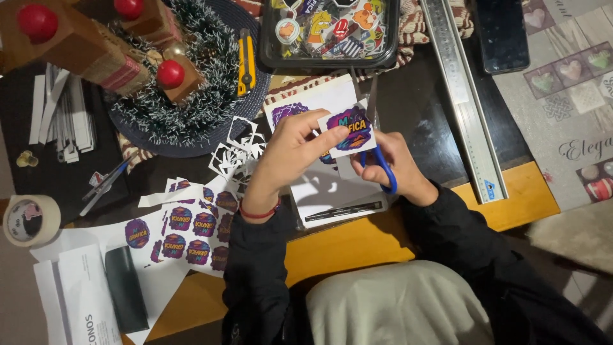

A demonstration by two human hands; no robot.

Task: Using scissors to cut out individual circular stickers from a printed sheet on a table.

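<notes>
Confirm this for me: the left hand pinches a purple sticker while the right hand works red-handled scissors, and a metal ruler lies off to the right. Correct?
Not quite. The scissors have blue handles, not red; the head view shows the blue loop around the right hand's fingers. The rest stands: the left hand pinches the purple sticker, and the metal ruler lies to the right.

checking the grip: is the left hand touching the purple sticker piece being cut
Touching. The head view shows the left hand pinching the sticker piece by its left edge, thumb and fingertips overlapping the paper.

Purple-and-orange sticker (350,130) on white paper, upright, beside blue-handled scissors (380,167).
</notes>
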